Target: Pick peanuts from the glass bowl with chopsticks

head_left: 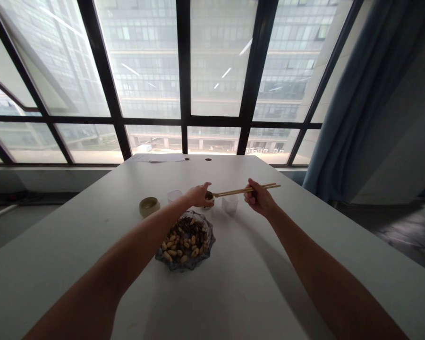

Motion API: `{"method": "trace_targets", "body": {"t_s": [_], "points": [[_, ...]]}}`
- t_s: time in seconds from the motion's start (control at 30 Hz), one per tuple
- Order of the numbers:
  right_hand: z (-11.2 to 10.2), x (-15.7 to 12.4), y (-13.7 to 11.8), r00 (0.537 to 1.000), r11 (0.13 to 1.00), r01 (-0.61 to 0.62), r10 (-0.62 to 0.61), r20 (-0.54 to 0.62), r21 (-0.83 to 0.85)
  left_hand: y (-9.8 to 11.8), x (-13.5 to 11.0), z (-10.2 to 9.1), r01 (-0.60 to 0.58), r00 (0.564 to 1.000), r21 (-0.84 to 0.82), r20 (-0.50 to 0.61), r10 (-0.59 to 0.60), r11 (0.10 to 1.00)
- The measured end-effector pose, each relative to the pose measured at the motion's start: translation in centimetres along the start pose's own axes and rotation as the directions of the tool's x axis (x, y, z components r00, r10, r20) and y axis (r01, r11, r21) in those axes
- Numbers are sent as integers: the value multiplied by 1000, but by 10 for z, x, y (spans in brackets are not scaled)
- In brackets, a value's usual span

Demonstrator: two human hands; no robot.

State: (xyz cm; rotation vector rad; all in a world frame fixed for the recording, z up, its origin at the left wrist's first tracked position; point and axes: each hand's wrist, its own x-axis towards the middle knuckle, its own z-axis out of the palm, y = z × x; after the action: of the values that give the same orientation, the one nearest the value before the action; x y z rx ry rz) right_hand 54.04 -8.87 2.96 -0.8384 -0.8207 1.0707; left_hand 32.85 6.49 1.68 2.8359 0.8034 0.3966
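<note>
My right hand is closed around a pair of wooden chopsticks, held nearly level and pointing left. Their tips sit at the rim of a small dark-mouthed cup; whether they pinch anything is too small to tell. My left hand grips that cup from its left side, thumb and fingers around it. Nearer to me, partly behind my left forearm, stands a scalloped glass bowl of peanuts and dark seeds.
An olive-green cup stands left of my left forearm. One clear plastic cup is below the chopsticks, another behind my forearm. Papers lie at the white table's far edge, before the windows. A blue curtain hangs at right.
</note>
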Motion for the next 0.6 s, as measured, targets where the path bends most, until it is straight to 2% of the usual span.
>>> {"method": "trace_targets", "body": {"t_s": [0.07,0.2,0.27,0.33,0.43,0.53,0.6], "points": [[-3,1,0,1000,1000,-1,1,-29,3,0,-3,-1,-9,1000,6,-11,9,1000],[-9,2,-1,997,1000,13,-12,-73,24,-4,-12,-3,-115,990,63,-70,120,991],[-11,2,-2,995,999,20,-16,-96,41,-6,-15,-3,-127,988,73,-74,132,989],[-15,3,-3,991,998,26,-19,-129,58,-8,-16,-3,-78,994,55,-67,81,995],[-21,4,-6,982,996,47,-33,-186,73,-9,-13,-5,67,997,10,-24,-67,998],[-30,6,-9,972,995,73,-54,-230,72,-8,-9,-11,212,976,3,55,-212,977],[-36,6,-9,962,994,91,-71,-265,67,-4,-5,-14,269,956,31,110,-271,963]]}}
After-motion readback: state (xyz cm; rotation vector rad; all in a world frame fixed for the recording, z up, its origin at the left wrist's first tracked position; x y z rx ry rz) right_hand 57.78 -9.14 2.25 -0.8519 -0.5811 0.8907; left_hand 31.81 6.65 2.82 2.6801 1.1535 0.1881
